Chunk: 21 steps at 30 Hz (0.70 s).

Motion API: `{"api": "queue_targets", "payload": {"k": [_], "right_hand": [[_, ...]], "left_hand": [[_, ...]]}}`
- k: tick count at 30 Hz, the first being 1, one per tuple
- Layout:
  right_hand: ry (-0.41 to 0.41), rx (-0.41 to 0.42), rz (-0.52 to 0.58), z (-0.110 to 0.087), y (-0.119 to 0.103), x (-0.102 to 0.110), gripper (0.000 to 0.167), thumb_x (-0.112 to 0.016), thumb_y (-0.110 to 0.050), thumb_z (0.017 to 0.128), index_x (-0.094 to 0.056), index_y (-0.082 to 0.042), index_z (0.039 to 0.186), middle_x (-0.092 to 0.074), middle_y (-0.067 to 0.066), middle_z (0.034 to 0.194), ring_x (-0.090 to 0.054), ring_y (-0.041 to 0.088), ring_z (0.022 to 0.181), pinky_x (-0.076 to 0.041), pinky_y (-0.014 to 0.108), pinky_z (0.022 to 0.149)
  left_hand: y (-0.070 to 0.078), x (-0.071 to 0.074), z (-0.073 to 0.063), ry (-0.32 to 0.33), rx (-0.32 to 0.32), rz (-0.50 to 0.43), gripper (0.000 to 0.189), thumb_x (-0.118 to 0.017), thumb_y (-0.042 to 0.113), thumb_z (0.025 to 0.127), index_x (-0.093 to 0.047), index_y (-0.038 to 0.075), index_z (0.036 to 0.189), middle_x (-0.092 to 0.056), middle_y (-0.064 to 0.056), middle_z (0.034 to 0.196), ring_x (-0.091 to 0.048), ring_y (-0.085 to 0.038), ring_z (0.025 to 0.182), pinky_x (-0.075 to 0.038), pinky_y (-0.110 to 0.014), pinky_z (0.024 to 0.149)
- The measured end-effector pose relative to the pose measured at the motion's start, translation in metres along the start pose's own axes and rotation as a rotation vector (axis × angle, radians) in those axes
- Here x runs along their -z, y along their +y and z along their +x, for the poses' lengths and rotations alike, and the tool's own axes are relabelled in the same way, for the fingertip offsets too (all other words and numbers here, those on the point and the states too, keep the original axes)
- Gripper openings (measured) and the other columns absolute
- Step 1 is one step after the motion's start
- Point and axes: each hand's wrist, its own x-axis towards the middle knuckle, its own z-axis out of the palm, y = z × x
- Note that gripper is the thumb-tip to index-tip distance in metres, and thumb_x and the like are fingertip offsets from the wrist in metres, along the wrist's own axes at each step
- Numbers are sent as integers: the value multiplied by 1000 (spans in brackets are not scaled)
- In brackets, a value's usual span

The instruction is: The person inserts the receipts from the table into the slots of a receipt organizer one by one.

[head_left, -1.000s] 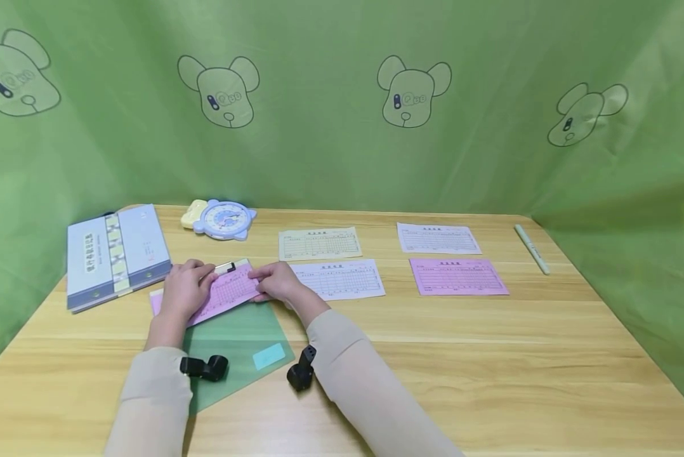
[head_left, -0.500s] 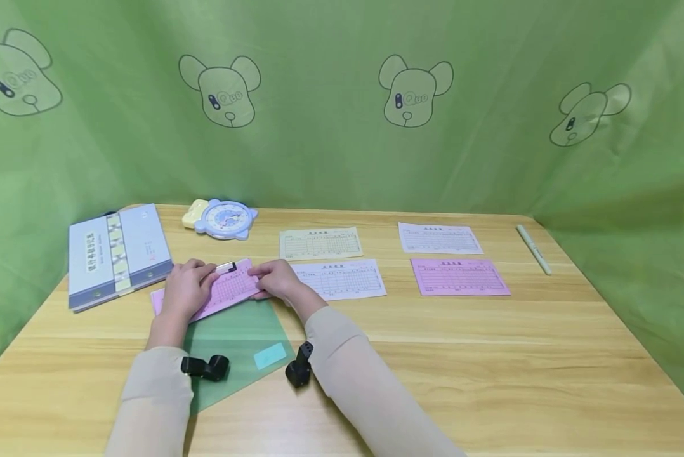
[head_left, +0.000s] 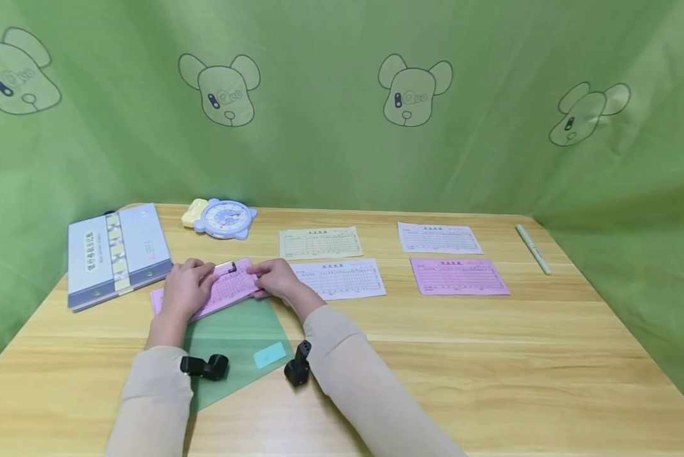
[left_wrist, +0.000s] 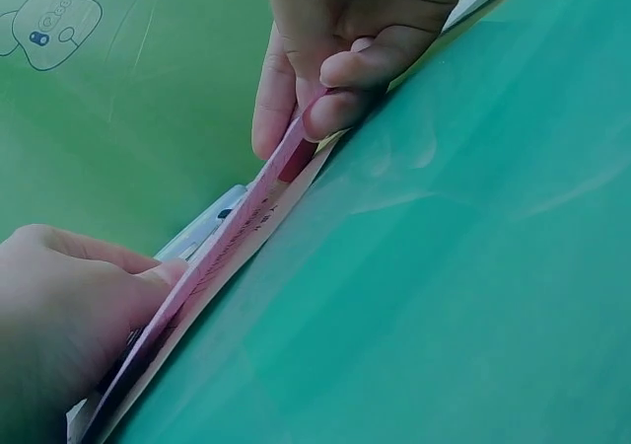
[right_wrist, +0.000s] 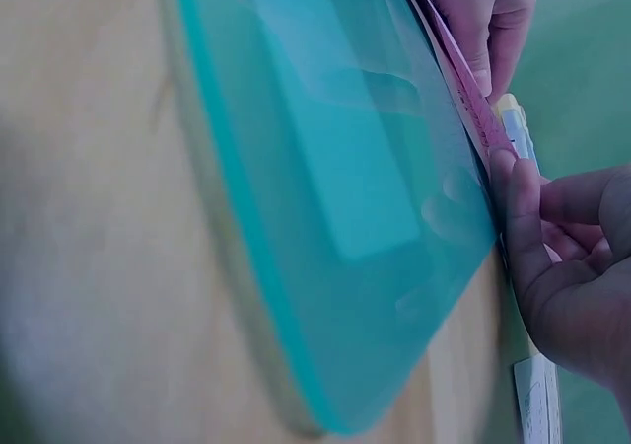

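Note:
A pink printed form (head_left: 230, 292) lies at the upper end of a translucent green clip folder (head_left: 236, 339), under a small metal clip (head_left: 225, 268). My left hand (head_left: 185, 287) lies over the form's left part, finger and thumb at the clip's left end. At the form's right edge my right hand (head_left: 278, 279) pinches the paper between thumb and fingers. Seen edge-on in the left wrist view, the pink paper (left_wrist: 237, 222) stands a little off a paler printed sheet (left_wrist: 264, 225) beneath it. A light blue label (head_left: 270, 355) marks the folder's lower right corner.
Right of the hands lie a yellowish form (head_left: 320, 244), two white forms (head_left: 342, 279) (head_left: 440, 238) and another pink form (head_left: 459, 277). A pale pen (head_left: 532, 249) is at far right. Behind are a blue binder (head_left: 119, 254) and a toy clock (head_left: 226, 219).
The pink form has shifted slightly up, its upper right corner now covering the white sheet that showed behind it. Both hands keep nearly the same places.

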Motion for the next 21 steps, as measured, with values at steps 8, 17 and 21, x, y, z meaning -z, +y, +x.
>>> {"api": "queue_targets", "payload": {"k": [8,17,21], "right_hand": [[-67,23,46,-9,4,5,37,-52,12,77,-56,-1,112,-57,7,88,-58,17,60,-50,26,56],[-106,71,45,-28,7,19,38,-56,8,77,-52,3,115,-59,11,93,-60,19,66,-50,27,59],[-109,96,60,-39,6,31,39,-57,6,77,-50,4,116,-57,15,97,-60,22,70,-50,29,62]], "left_hand": [[-1,-1,-1,8,2,-8,30,-55,16,84,-58,-2,108,-51,-22,101,-42,-38,91,-29,-50,81],[0,1,-3,18,7,-13,31,-55,17,84,-57,-2,108,-51,-22,100,-42,-37,89,-30,-50,79],[2,2,-3,20,8,-20,30,-55,16,84,-58,-3,107,-51,-22,100,-42,-37,90,-30,-50,79]]}}
